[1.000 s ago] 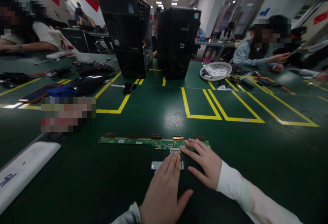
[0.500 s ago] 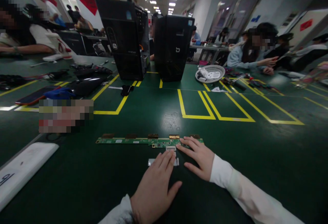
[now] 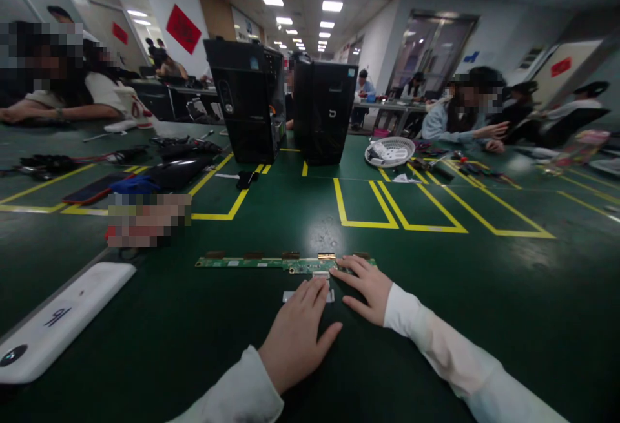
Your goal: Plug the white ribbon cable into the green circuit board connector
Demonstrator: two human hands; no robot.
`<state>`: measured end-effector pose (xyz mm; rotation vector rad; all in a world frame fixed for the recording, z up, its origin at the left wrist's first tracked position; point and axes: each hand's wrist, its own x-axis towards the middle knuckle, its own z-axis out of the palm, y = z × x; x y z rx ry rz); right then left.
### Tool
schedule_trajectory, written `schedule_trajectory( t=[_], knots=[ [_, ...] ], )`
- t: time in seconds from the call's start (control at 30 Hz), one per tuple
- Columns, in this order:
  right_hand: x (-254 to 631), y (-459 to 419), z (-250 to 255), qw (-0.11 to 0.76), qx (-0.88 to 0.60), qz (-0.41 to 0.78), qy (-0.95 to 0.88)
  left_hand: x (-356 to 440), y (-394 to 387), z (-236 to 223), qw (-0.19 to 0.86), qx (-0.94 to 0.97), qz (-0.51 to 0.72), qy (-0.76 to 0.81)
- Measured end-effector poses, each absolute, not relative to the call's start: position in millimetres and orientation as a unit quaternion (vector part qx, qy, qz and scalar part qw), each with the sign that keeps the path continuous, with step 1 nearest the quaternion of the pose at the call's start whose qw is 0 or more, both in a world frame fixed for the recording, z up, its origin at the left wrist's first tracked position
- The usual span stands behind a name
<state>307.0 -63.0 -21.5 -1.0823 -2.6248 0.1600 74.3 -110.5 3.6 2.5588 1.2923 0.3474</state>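
A long, narrow green circuit board (image 3: 264, 263) lies across the table in front of me, with several brownish-gold flex tabs along its far edge. From the middle of its near edge a pale flat ribbon cable (image 3: 320, 275) reaches toward me, ending in a wider light piece (image 3: 289, 296). My left hand (image 3: 303, 326) lies over this cable, fingers stretched out and thumb apart, hiding part of it. Fingers spread, my right hand (image 3: 365, 286) rests on the board's right part and covers some of it.
Two black computer towers (image 3: 249, 113) stand at the back. A white basket (image 3: 390, 152) is to their right. On the left lie a long white device (image 3: 62, 319), a blue item (image 3: 135, 184) and dark cables. Yellow tape (image 3: 368, 223) marks the green table. Other people sit around.
The view has tilted up and shifted slightly, so everything on the table sits a little differently in frame. Both hands keep their places on the cable and the board.
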Motion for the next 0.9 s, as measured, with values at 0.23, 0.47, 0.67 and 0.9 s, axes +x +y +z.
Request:
schedule_trajectory(
  t=[0.23,0.47,0.67,0.9],
  knots=[
    [305.3,-60.4,-27.5,0.161,-0.380,0.022,-0.911,44.9,-112.8,16.6,0.118,0.875,0.177,0.435],
    [303.9,-60.6,-25.8,0.183,-0.377,-0.001,-0.908,-29.0,-135.1,-15.9,0.047,0.812,0.168,0.557],
    [285.5,-69.4,-24.4,0.211,-0.345,0.007,-0.914,-55.9,-134.8,-38.1,-0.001,0.787,0.192,0.587],
    [271.6,-81.1,-16.1,0.115,-0.388,0.038,-0.914,-41.2,-121.4,-28.5,-0.014,0.787,0.182,0.589]
  ],
)
